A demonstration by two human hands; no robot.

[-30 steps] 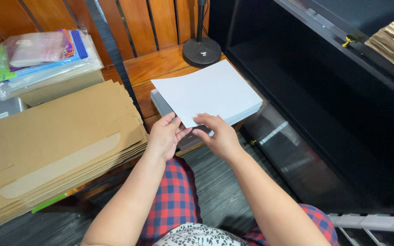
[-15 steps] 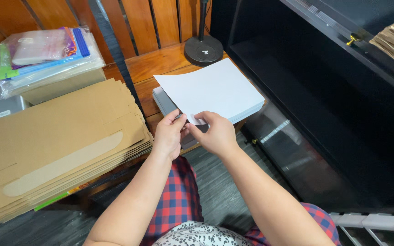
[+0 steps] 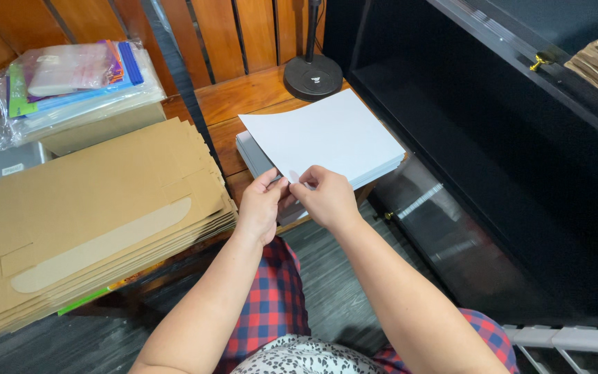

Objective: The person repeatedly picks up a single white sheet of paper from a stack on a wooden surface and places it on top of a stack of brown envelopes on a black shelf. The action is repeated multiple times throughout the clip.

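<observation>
A stack of white paper sheets point(image 3: 375, 173) rests on a low wooden bench point(image 3: 243, 97). The top white sheet point(image 3: 327, 135) is lifted and turned slightly off the stack. My left hand point(image 3: 261, 208) and my right hand point(image 3: 323, 197) both pinch this sheet at its near corner, fingertips close together. Both forearms reach forward from my lap, over red plaid trousers.
A thick pile of flat brown cardboard blanks point(image 3: 84, 208) lies to the left. Behind it sit clear plastic bags of coloured items point(image 3: 70, 79). A round black stand base point(image 3: 313, 76) stands at the bench's far end. A black cabinet point(image 3: 493, 159) fills the right side.
Both hands have raised the top sheet's near corner and shifted it a little off the stack. The hands stay close together at that corner.
</observation>
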